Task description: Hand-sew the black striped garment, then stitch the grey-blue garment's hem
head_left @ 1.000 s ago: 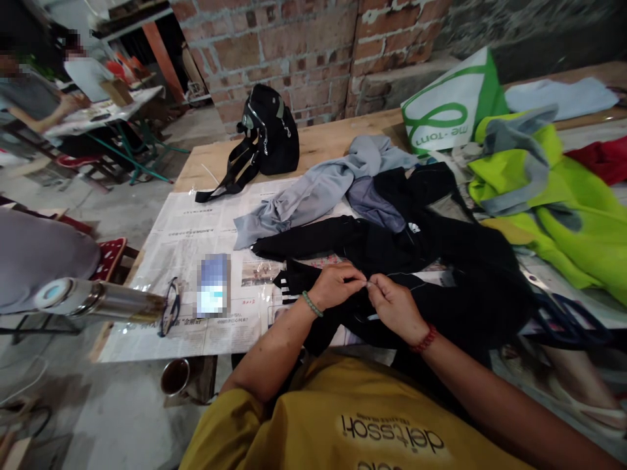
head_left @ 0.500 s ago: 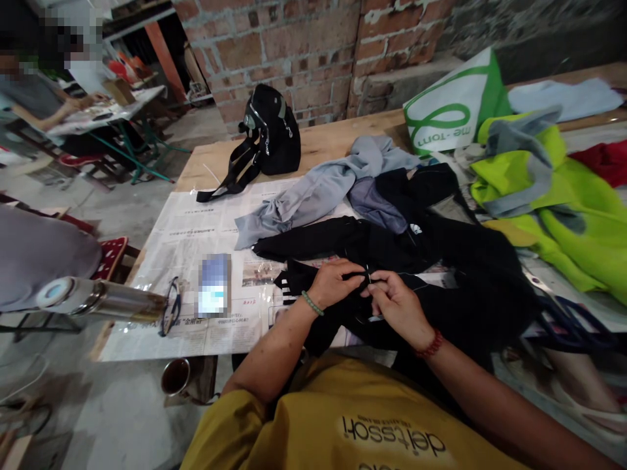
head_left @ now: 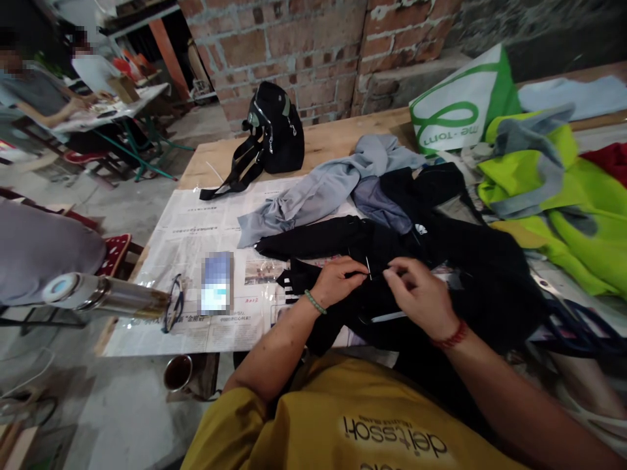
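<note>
Head view: left hand pinches the needle, right hand just beside, grip unclear.

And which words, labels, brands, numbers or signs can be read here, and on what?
"me-Tom", as best it reads: green-and-white bag.
"deitssofi", upside down, spelling uncertain: yellow shirt; its other print is too small or cut off.
Newspaper print: too small or blurred to read.
Phone screen: pixelated, unreadable.

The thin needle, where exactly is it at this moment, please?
In the head view, the needle is slightly right of centre, between the left hand and the right hand, closer to the left one, against the black clothing.
</note>
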The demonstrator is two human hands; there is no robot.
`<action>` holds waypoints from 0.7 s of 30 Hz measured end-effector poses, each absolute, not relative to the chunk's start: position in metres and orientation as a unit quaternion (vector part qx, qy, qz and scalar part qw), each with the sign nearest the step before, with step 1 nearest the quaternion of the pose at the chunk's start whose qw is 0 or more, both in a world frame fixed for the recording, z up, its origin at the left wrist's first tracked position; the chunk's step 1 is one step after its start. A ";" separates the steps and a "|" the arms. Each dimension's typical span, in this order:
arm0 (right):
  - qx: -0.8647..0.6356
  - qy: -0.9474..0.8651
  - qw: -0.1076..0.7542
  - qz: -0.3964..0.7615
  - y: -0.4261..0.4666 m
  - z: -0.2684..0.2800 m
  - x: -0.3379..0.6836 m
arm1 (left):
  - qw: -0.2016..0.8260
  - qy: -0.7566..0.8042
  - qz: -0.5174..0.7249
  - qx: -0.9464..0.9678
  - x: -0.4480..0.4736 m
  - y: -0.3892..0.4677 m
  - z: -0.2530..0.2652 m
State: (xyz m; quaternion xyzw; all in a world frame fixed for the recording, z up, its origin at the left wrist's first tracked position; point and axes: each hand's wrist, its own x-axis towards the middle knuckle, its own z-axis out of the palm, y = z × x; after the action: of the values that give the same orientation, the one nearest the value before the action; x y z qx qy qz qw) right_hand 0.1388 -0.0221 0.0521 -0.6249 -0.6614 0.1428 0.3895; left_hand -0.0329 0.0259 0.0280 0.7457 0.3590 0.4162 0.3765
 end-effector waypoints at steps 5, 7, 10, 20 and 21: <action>-0.617 -0.684 0.388 0.022 0.002 0.068 0.158 | 0.336 0.323 0.434 0.771 -0.031 0.026 0.021; -0.593 -0.726 0.325 0.123 0.012 0.067 0.156 | 0.317 0.312 0.440 0.780 -0.031 0.026 0.019; -0.554 -0.736 0.272 0.277 0.020 0.061 0.147 | 0.298 0.313 0.446 0.784 -0.032 0.026 0.021; -0.599 -0.640 0.353 0.328 0.013 0.052 0.140 | 0.308 0.390 0.391 0.774 -0.030 0.028 0.015; -0.600 -0.641 0.360 0.316 0.013 0.052 0.139 | 0.316 0.391 0.378 0.777 -0.030 0.028 0.015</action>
State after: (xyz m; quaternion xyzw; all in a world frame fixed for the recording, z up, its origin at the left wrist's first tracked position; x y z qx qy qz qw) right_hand 0.1386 0.0133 0.0519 -0.5997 -0.6414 0.3157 0.3597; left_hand -0.0296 0.0277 0.0148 0.7770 0.3914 0.3784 0.3161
